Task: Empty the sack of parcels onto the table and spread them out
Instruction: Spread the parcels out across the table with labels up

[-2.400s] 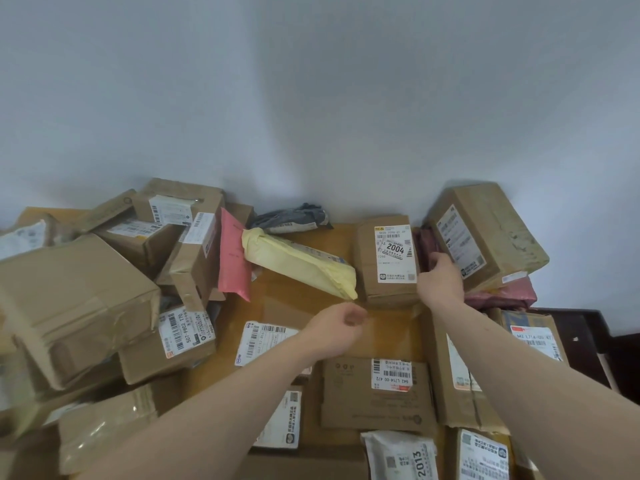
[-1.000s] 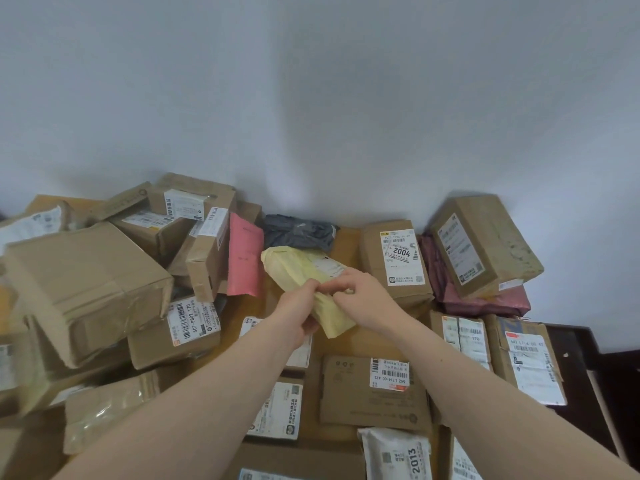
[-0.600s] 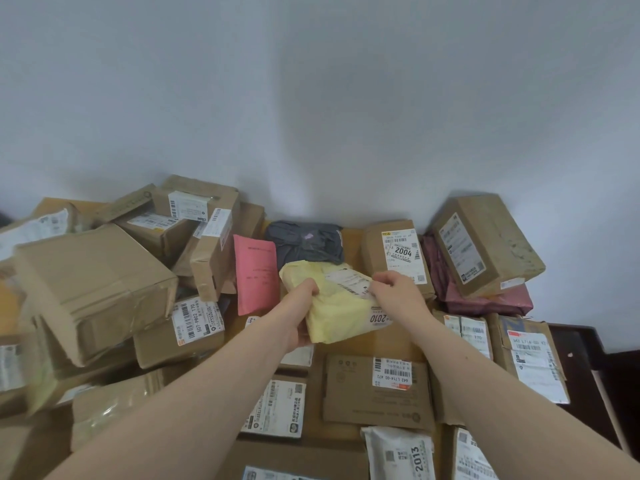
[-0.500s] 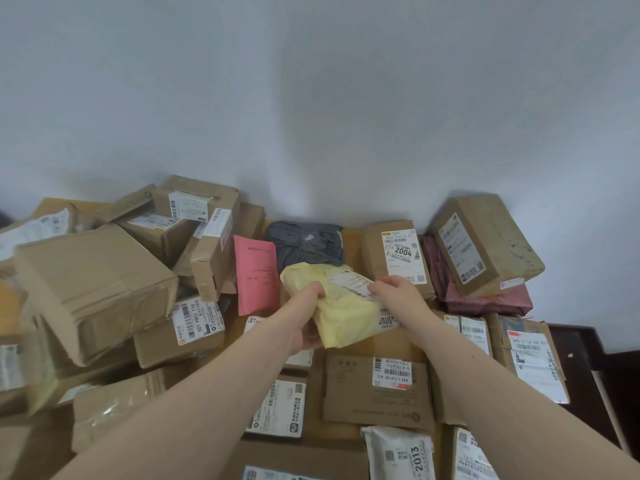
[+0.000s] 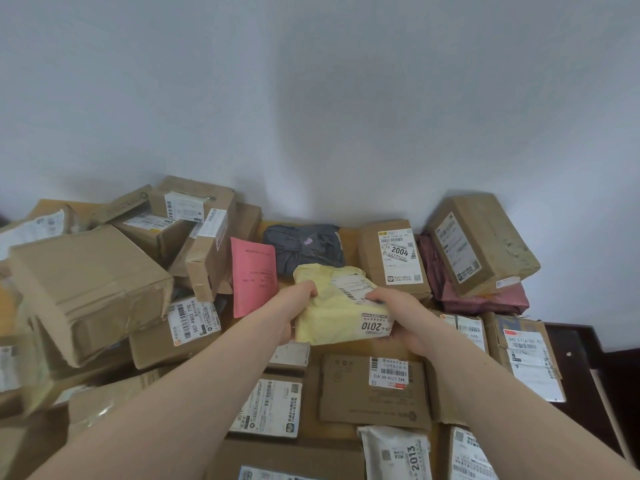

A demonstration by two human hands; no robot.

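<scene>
A soft yellow parcel with a label reading 2010 is held over the middle of the table. My left hand grips its left edge and my right hand grips its right edge, fingers curled over the label. Behind it lie a dark grey bag parcel and a pink envelope leaning on boxes. A brown box marked 2004 stands to the right. No sack is in view.
A heap of cardboard boxes fills the left side. A tilted box rests on a maroon bag at the right by the wall. Flat parcels cover the wooden table near me. The table's right edge borders dark furniture.
My right hand left the boxes at the right and joined my left hand on the yellow parcel. Both hands lifted it, turned it label-up and drew it toward me.
</scene>
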